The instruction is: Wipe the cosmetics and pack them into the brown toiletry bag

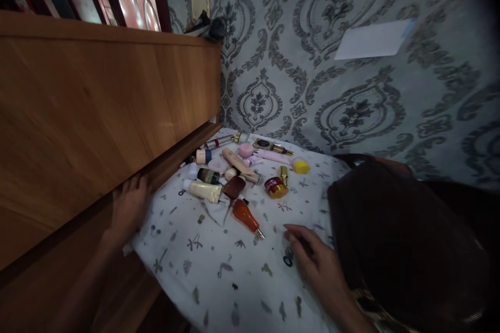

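Note:
My left hand (130, 203) rests at the edge of the wooden cabinet (117, 99), its fingers stretched towards the gap under the panel. Over the patterned white cloth (219, 281), my right hand (318, 263) is open, with no object visible between thumb and fingers. Beside its thumb lies a small black ring (288, 258). An orange bottle (247, 216) with a metal tip lies to its left. Farther back are a cream tube (203, 190), a brown compact-like item (234, 186), a red and gold jar (275, 187) and a gold tube (284, 175).
A large dark brown bag (402, 234) stands close to my right hand. Several more cosmetics, including a pink round item (246, 150) and a yellow piece (301, 166), lie near the patterned wall (273, 78). A white sheet (375, 40) is on the wall.

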Action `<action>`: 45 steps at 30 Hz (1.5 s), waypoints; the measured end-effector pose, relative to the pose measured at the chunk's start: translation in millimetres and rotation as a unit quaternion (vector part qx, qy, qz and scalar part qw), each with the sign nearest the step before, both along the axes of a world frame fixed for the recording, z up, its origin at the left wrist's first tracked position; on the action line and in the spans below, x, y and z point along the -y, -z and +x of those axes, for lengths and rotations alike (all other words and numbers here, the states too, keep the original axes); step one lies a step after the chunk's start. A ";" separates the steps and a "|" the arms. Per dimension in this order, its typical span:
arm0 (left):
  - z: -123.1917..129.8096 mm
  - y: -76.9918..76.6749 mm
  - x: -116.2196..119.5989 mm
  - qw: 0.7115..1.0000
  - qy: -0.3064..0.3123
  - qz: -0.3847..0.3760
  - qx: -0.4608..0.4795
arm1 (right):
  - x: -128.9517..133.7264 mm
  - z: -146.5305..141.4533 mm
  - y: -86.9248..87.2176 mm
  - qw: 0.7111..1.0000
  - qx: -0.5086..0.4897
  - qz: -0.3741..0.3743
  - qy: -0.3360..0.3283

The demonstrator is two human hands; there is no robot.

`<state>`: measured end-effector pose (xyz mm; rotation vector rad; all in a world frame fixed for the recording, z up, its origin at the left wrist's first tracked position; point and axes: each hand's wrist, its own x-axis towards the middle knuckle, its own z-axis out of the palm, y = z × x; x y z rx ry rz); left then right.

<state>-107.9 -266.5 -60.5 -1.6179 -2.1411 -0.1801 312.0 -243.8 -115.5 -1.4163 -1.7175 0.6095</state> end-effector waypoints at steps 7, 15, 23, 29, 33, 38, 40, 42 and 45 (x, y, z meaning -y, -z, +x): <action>11.0 7.4 -16.4 0.994 0.103 0.039 0.019 | 0.8 -0.4 -0.6 1.000 -0.007 0.000 -0.013; 29.5 3.7 -70.5 0.974 0.199 0.056 0.092 | 1.1 2.6 5.4 1.000 -0.002 0.011 -0.009; 51.9 9.2 -79.1 0.904 0.400 -0.050 0.141 | 2.3 3.5 4.9 1.000 0.008 -0.007 -0.010; 56.4 10.7 -75.3 0.886 0.418 -0.115 0.165 | 2.5 2.7 0.9 1.000 0.015 -0.005 -0.018; 52.3 -4.7 -66.4 0.869 0.423 -0.182 0.182 | 2.4 2.4 0.3 1.000 0.013 0.002 -0.023; 53.1 -9.6 -56.2 0.846 0.433 -0.225 0.216 | 2.1 2.3 1.1 0.999 0.023 0.009 -0.026; 57.0 -7.0 -57.8 0.846 0.428 -0.211 0.239 | 2.4 2.2 0.8 0.999 0.026 0.013 -0.027; 64.2 -4.7 -62.5 0.859 0.397 -0.203 0.251 | 2.6 2.0 0.6 0.999 0.026 0.018 -0.028; 79.0 -3.5 -73.0 0.894 0.325 -0.211 0.226 | 2.7 1.4 0.4 0.999 0.028 0.024 -0.033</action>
